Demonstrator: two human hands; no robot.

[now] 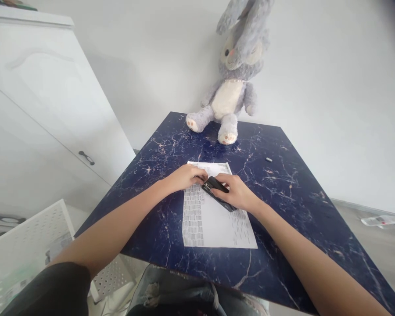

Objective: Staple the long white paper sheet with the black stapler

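A black stapler [221,193] lies at a slant over a printed sheet of paper [222,224], with a bit of bare metal showing at its far left end. My right hand [237,192] grips the stapler from the right, thumb and fingers around its body. At the stapler's metal end is my left hand [186,177], its fingers bent and pinched together above the paper. A dark sliver shows by those fingertips, too small to name. Part of the sheet is hidden under both hands and the stapler.
The paper rests on a dark blue marble-patterned table [145,193]. A plush rabbit [228,96] sits at the back edge. A small grey piece [269,159] lies at the right rear. Left of the table stand a white cabinet [46,96] and a white perforated basket [23,245].
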